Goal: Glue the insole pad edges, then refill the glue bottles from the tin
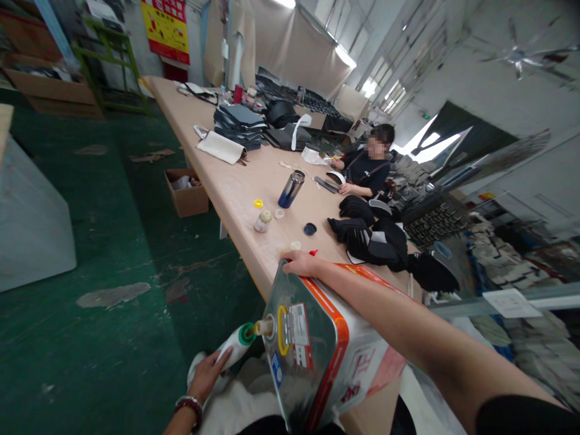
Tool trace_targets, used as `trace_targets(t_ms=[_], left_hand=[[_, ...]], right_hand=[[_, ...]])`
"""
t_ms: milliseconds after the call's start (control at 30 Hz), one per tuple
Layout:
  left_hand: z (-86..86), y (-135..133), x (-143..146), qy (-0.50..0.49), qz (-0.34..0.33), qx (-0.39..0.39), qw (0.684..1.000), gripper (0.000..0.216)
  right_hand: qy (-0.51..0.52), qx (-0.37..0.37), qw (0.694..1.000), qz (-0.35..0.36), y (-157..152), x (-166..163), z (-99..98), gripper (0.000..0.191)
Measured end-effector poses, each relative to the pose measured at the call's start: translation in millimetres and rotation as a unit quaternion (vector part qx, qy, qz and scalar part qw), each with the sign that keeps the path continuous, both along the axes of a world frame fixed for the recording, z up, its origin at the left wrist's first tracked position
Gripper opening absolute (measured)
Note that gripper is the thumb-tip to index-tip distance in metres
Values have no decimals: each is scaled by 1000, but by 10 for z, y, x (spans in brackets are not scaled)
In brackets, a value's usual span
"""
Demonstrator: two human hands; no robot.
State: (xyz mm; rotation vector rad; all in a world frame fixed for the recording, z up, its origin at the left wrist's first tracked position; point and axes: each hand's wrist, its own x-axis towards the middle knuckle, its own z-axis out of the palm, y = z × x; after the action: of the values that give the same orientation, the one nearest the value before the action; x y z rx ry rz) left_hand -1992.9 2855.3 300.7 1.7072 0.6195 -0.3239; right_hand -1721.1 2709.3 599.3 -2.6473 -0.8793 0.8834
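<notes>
My left hand is closed round a white bottle with a green rim, tilted with its mouth up against the spout of a large metal can. Yellowish-brown glue-like liquid shows between the spout and the bottle's mouth. The can lies tipped on its side at the table edge, its silver top facing left, with a yellow handle and orange-edged printed sides. Across its upper side reaches my right arm, and my right hand grips the far upper corner of the can.
On the table stand a steel-blue flask and a small jar, near a yellow cap and a dark lid. Black padded pieces lie at right. A co-worker sits across; a cardboard box is on the floor.
</notes>
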Motion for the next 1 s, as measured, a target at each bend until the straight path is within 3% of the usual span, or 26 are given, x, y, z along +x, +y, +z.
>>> trace_targets(t_ms=[1000], left_hand=[[83,29,48,11,-5,14,1000,65]], right_hand=[[4,-5,1000,5,59,19,-41,29]])
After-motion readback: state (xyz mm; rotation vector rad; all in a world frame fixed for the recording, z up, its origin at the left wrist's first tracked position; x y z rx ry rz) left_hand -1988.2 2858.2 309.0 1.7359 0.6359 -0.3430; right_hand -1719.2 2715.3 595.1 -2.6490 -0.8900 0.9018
